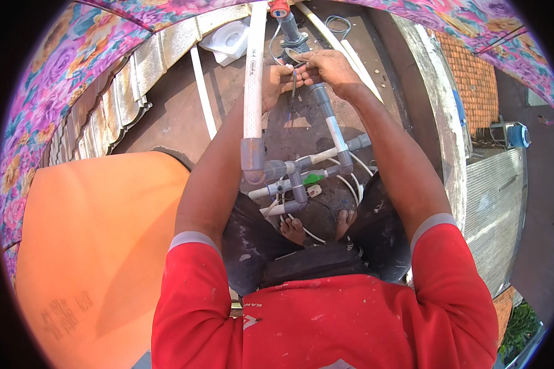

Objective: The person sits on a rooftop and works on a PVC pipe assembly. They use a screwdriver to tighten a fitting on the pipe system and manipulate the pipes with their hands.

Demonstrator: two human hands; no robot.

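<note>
Both my hands meet near the top middle, just in front of a grey pump-like fitting with a red round top. Thin dark wires hang down between my fingers. My left hand is closed, thumb and fingers pinching at the wires; an upright white pipe covers part of it. From the other side my right hand closes on the same wires, its fingertips touching those of my left. Directly below my right hand stands the open end of a grey and white pipe.
Joined pipes with a green-handled valve lie before my feet. A large orange tank is at left, with corrugated sheets behind it. A white plastic piece rests far left. A pale wall edge borders the right; a floral canopy hangs overhead.
</note>
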